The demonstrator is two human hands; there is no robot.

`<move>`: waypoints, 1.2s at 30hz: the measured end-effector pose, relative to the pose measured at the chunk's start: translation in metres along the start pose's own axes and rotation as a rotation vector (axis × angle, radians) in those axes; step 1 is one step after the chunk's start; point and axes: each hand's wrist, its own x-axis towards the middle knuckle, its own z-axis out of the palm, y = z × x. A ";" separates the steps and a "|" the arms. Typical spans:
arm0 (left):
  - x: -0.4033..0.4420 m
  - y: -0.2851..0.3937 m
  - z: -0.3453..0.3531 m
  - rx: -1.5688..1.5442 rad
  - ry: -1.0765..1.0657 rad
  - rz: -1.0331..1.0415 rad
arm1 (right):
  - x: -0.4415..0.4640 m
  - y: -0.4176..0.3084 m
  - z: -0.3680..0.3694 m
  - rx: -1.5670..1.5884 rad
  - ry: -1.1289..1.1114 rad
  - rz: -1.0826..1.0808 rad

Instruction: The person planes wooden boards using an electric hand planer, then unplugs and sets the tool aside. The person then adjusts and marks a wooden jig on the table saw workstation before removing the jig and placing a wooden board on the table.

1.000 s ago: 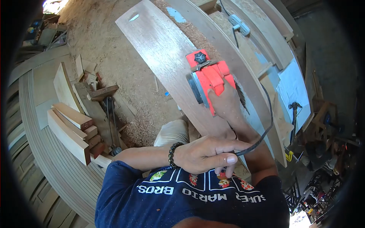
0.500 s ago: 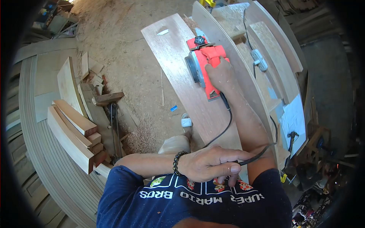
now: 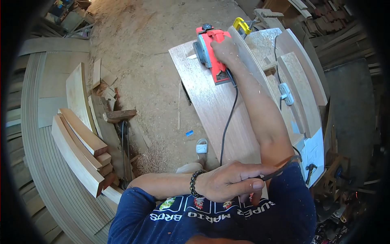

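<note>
My right hand (image 3: 226, 51) is wrapped round the handle of a red electric planer (image 3: 217, 72). The planer sits near the far end of a long wooden board (image 3: 221, 116), its black side part facing left. From its rear, a black power cord (image 3: 230, 122) runs back along the board towards my body. My left hand (image 3: 229, 181), with a beaded bracelet at the wrist, is in front of my chest. Its thumb and fingers are closed on a stretch of the cord. Wood flecks cling to my right forearm.
Right of the board is a bench with curved wood panels (image 3: 302, 93), a white power strip (image 3: 286, 94) and a yellow clamp (image 3: 242, 27). Stacked wood pieces (image 3: 77, 156) lie at left. Shavings (image 3: 156, 160) and a blue scrap (image 3: 189, 133) are on the floor.
My right hand has pushed the planer forward along the board to near its far end. My left hand still grips the cord. The view has shifted a little.
</note>
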 end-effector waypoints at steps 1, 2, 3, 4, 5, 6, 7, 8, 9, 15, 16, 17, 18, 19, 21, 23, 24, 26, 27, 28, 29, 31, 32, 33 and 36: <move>-0.001 0.003 -0.003 0.007 -0.001 0.005 | 0.012 -0.002 0.006 0.004 0.006 0.016; -0.001 0.007 -0.005 -0.007 0.004 -0.017 | 0.023 -0.004 0.010 0.009 0.014 0.032; -0.002 0.010 -0.007 -0.019 0.009 -0.038 | 0.033 -0.007 0.012 0.010 0.021 0.022; -0.002 0.011 -0.008 -0.008 0.007 -0.032 | 0.042 -0.009 0.014 0.011 -0.003 0.018; -0.003 0.010 -0.008 -0.039 0.022 -0.030 | 0.050 -0.010 0.016 0.011 -0.028 0.016; -0.004 0.009 -0.007 -0.070 0.036 -0.027 | 0.057 -0.011 0.019 0.012 -0.022 0.005; -0.004 0.006 -0.006 -0.058 0.034 -0.020 | 0.063 -0.012 0.021 0.014 -0.022 -0.014; -0.005 0.002 -0.005 -0.062 0.042 0.003 | 0.069 -0.014 0.023 0.017 -0.020 -0.033; -0.005 -0.001 -0.003 -0.065 0.047 0.024 | 0.075 -0.014 0.026 0.019 -0.011 -0.045; -0.012 -0.006 0.019 -0.077 0.032 0.028 | 0.009 -0.002 0.012 -0.022 0.065 -0.044; -0.013 -0.005 0.023 -0.082 0.029 0.027 | -0.019 0.015 0.012 0.035 0.073 -0.075; -0.013 -0.004 0.027 -0.089 0.012 0.001 | -0.047 0.032 0.009 0.093 0.082 -0.113; -0.013 -0.004 0.032 -0.096 -0.004 -0.027 | -0.087 0.035 -0.010 0.091 -0.044 -0.047; -0.016 -0.003 0.038 -0.090 0.002 -0.104 | -0.131 0.034 -0.033 0.092 -0.169 0.020; -0.017 -0.013 0.051 -0.095 0.016 -0.069 | -0.202 0.054 -0.055 0.067 -0.256 0.124; -0.017 -0.017 0.065 -0.135 0.032 -0.039 | -0.266 0.090 -0.069 0.010 -0.241 0.041; -0.017 -0.017 0.073 -0.116 0.070 -0.057 | -0.299 0.091 -0.087 -0.048 -0.277 0.008; -0.017 -0.025 0.088 -0.041 0.168 0.023 | -0.355 0.117 -0.110 0.116 -0.338 0.024; -0.017 -0.023 0.096 0.015 0.242 0.034 | -0.380 0.141 -0.114 0.344 -0.354 0.084; -0.016 -0.020 0.101 0.067 0.308 0.039 | -0.407 0.148 -0.131 0.344 -0.332 0.117; -0.013 -0.021 0.104 0.112 0.346 0.145 | -0.434 0.148 -0.153 0.174 -0.306 0.089; -0.005 -0.031 0.105 0.244 0.492 0.275 | -0.485 0.154 -0.192 0.117 -0.298 0.170; 0.003 -0.036 0.108 0.204 0.562 0.347 | -0.510 0.167 -0.206 0.115 -0.272 0.199; 0.011 -0.042 0.107 0.187 0.588 0.388 | -0.534 0.180 -0.222 0.084 -0.219 0.227; 0.044 -0.073 0.105 0.078 0.686 0.455 | -0.602 0.190 -0.272 0.157 -0.128 0.324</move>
